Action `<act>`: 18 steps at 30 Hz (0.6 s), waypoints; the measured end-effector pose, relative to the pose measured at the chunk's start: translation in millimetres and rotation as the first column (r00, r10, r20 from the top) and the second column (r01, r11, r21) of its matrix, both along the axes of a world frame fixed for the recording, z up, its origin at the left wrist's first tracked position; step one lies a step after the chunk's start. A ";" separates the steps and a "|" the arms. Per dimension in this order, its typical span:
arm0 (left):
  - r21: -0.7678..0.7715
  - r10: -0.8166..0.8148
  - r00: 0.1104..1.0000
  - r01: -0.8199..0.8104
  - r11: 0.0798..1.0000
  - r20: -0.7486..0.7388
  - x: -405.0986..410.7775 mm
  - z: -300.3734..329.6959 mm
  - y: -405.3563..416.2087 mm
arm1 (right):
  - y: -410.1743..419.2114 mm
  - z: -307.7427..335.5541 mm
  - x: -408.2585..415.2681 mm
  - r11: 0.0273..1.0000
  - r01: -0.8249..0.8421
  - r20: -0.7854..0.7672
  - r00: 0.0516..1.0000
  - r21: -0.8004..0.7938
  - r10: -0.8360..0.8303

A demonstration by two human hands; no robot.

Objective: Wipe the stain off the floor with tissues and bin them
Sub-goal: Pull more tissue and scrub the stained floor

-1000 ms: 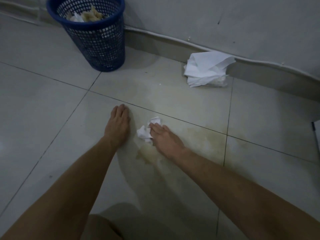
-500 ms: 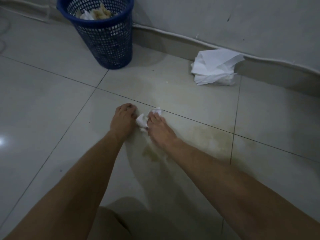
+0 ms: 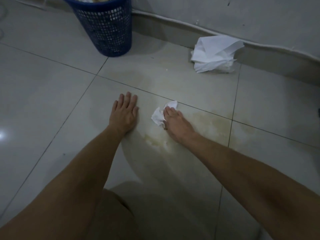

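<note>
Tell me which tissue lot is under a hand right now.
The small crumpled wad under the right hand, mid-floor on the stain. The bigger tissue pile lies untouched by the wall.

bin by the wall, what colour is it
Dark blue, with a mesh of small square holes in its wall. The head view, the only one, shows it at top left.

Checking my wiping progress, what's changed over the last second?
The right hand slid the crumpled tissue towards the left hand, then back to the right. The left hand stayed flat on the floor; bin, tissue pile and stain look unchanged.
</note>
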State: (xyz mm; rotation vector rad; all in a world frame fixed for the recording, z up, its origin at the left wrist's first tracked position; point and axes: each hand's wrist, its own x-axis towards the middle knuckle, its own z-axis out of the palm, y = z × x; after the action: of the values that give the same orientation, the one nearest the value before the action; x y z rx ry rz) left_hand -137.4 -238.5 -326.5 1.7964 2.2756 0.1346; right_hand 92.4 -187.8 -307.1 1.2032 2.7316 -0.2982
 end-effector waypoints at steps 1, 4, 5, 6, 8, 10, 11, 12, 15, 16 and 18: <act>-0.001 0.003 1.000 -0.003 1.000 -0.003 0.3 -1.4 0.1 | -2.9 -1.1 -10.1 0.999 0.032 -0.003 0.999 0.009 -0.032; 0.010 0.000 1.000 0.000 1.000 -0.023 0.7 -1.9 0.9 | -17.5 -1.7 -35.2 0.998 0.055 -0.027 0.998 -0.013 -0.056; 0.008 -0.002 1.000 0.002 1.000 -0.026 0.7 -2.1 0.9 | -26.6 -1.9 -39.5 1.000 0.025 -0.034 0.999 -0.009 -0.025; 0.005 -0.001 1.000 0.001 1.000 -0.027 0.5 -2.4 1.2 | -36.7 -1.1 -41.5 1.000 -0.018 -0.041 0.999 0.000 0.018; 0.007 0.000 1.000 0.001 1.000 -0.031 1.0 -3.1 1.0 | -57.3 -2.5 -35.4 0.995 -0.099 -0.078 0.992 -0.018 0.097; 0.019 0.002 1.000 -0.002 1.000 -0.016 0.9 -3.2 1.2 | -67.3 -5.1 -16.7 0.982 -0.185 -0.098 0.979 -0.045 0.180; 0.024 0.003 1.000 -0.003 1.000 -0.008 0.9 -3.0 1.4 | -67.0 -5.1 -4.0 0.974 -0.222 -0.101 0.971 -0.044 0.217; 0.024 0.004 1.000 -0.003 1.000 -0.006 0.6 -2.8 1.7 | -63.3 -4.3 7.6 0.970 -0.241 -0.106 0.966 -0.036 0.237; 0.023 0.012 1.000 -0.012 1.000 -0.003 1.1 -2.1 2.3 | -41.0 -1.6 29.1 0.987 -0.163 -0.079 0.983 0.004 0.163; 0.021 0.017 1.000 -0.017 1.000 -0.005 2.1 -1.1 2.2 | -33.4 -1.2 27.9 0.994 -0.113 -0.054 0.992 0.009 0.114; 0.000 0.018 1.000 -0.018 1.000 -0.019 2.5 1.1 3.2 | -23.5 -0.6 12.0 0.999 -0.033 -0.023 0.999 0.026 0.034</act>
State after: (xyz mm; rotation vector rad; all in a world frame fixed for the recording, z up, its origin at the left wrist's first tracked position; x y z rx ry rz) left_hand -134.9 -235.4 -325.4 1.7845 2.3054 0.1204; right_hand 104.4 -211.3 -307.7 1.1665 2.7804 -0.2763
